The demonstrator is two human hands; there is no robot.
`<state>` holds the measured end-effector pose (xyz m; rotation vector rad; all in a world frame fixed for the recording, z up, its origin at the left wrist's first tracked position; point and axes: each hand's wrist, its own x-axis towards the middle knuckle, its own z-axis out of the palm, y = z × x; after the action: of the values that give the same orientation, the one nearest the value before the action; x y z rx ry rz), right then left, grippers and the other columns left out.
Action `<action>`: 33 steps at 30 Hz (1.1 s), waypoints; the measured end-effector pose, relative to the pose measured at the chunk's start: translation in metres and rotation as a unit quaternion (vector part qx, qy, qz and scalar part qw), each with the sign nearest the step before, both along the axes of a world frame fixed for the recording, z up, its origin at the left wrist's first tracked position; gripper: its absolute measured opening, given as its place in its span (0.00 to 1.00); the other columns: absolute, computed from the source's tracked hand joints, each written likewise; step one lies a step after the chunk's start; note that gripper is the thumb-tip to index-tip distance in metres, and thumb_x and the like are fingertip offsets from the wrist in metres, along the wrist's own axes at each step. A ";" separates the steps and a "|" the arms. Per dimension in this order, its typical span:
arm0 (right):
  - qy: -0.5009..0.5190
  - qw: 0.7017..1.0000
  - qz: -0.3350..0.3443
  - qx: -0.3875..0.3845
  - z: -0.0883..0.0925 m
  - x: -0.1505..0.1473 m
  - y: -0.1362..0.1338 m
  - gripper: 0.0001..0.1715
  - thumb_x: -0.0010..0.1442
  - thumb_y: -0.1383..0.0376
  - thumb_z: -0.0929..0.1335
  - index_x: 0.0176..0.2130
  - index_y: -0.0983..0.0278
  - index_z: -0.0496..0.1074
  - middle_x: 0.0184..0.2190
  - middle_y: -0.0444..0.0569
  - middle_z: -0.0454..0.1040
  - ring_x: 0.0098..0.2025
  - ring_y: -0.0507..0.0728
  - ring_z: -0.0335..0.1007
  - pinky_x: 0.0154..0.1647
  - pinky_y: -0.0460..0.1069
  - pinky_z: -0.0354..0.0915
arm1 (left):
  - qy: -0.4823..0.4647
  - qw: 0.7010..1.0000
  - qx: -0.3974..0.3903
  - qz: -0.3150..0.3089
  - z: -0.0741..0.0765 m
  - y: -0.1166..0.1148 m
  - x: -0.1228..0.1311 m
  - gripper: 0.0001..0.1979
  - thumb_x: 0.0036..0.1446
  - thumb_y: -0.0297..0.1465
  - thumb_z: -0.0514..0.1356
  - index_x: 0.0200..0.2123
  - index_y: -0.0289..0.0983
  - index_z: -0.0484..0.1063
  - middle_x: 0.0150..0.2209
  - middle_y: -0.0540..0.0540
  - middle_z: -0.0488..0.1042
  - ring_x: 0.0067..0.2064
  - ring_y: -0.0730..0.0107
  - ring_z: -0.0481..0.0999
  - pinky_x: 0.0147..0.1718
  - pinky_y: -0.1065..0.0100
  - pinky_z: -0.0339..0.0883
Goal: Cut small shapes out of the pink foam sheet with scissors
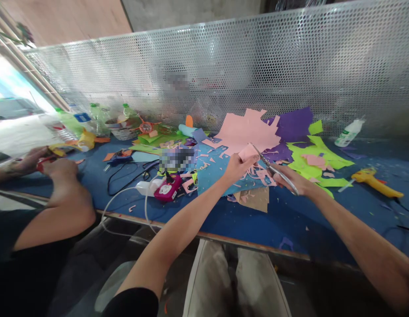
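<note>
Between the thumb and fingers of my left hand (pixel 239 166) is a small piece of pink paper (pixel 248 152). My right hand (pixel 292 178) grips a pair of scissors (pixel 267 164), whose blades reach up and left to the right edge of that piece. Behind both hands lies a large pink sheet (pixel 247 130) with notched, cut edges. Beneath them a light blue sheet (pixel 211 178) is strewn with pink scraps. To the right of the scissors spread lime-green sheets (pixel 331 156), and a purple sheet (pixel 295 125) lies behind.
A yellow glue gun (pixel 377 182) and a white bottle (pixel 349 133) are on the right. Left of my arm sits a magenta power adapter (pixel 167 188) with white cables. Another person's hands (pixel 59 166) work at far left, near plastic bottles (pixel 100 121). A perforated metal panel (pixel 217 70) backs the table.
</note>
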<state>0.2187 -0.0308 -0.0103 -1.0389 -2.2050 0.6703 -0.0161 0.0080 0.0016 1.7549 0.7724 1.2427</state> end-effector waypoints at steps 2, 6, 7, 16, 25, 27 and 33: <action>0.002 1.000 -0.014 -0.001 -0.001 0.000 0.002 0.33 0.58 0.33 0.57 0.29 0.58 0.61 0.20 0.39 0.60 0.20 0.51 0.54 0.22 0.47 0.52 | -0.009 1.000 0.001 -0.007 0.001 0.001 0.001 0.24 0.60 0.49 0.63 0.26 0.32 0.75 0.18 0.53 0.58 0.22 0.79 0.55 0.23 0.69 0.50; -0.004 0.999 -0.042 0.004 -0.001 -0.002 0.004 0.34 0.57 0.32 0.58 0.28 0.58 0.61 0.18 0.39 0.59 0.19 0.51 0.54 0.20 0.46 0.51 | -0.038 0.999 -0.014 -0.032 0.003 0.002 0.003 0.24 0.62 0.51 0.61 0.29 0.34 0.73 0.18 0.53 0.62 0.21 0.78 0.60 0.23 0.70 0.55; -0.006 0.999 -0.044 0.004 -0.001 -0.003 0.004 0.34 0.57 0.32 0.58 0.28 0.58 0.61 0.18 0.39 0.59 0.19 0.51 0.55 0.20 0.46 0.51 | -0.043 0.998 -0.017 -0.037 0.003 0.002 0.004 0.24 0.62 0.51 0.61 0.30 0.34 0.73 0.17 0.53 0.63 0.20 0.77 0.61 0.23 0.70 0.56; 0.032 0.998 0.018 -0.042 -0.004 -0.006 -0.002 0.34 0.59 0.33 0.56 0.36 0.59 0.65 0.23 0.41 0.65 0.20 0.52 0.62 0.22 0.48 0.61 | -0.057 0.997 -0.016 -0.043 0.002 0.003 0.002 0.22 0.58 0.48 0.65 0.31 0.32 0.74 0.20 0.51 0.66 0.23 0.78 0.62 0.26 0.70 0.57; 0.019 0.998 -0.036 -0.044 -0.002 -0.003 -0.001 0.34 0.57 0.32 0.59 0.30 0.59 0.64 0.17 0.40 0.63 0.16 0.51 0.60 0.16 0.46 0.55 | -0.031 0.998 -0.017 -0.042 0.005 0.002 -0.001 0.19 0.59 0.45 0.65 0.31 0.32 0.75 0.21 0.50 0.68 0.24 0.77 0.64 0.26 0.70 0.57; 0.019 0.998 -0.045 -0.044 -0.003 -0.003 0.001 0.33 0.57 0.34 0.60 0.29 0.59 0.63 0.15 0.39 0.62 0.15 0.51 0.59 0.16 0.46 0.54 | -0.030 0.999 -0.020 -0.039 0.005 0.003 -0.001 0.20 0.59 0.46 0.64 0.31 0.32 0.75 0.20 0.50 0.68 0.23 0.77 0.63 0.25 0.70 0.57; 0.009 0.997 -0.074 -0.001 -0.007 -0.002 0.007 0.29 0.58 0.38 0.63 0.27 0.59 0.63 0.16 0.39 0.61 0.18 0.50 0.56 0.19 0.45 0.52 | -0.072 0.993 -0.071 -0.064 0.001 0.007 0.001 0.22 0.58 0.48 0.65 0.33 0.32 0.74 0.24 0.47 0.73 0.22 0.78 0.65 0.23 0.71 0.61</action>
<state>0.2165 -0.0238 -0.0168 -1.1799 -2.0877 0.6120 -0.0149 0.0149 0.0025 1.5579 0.6377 1.1836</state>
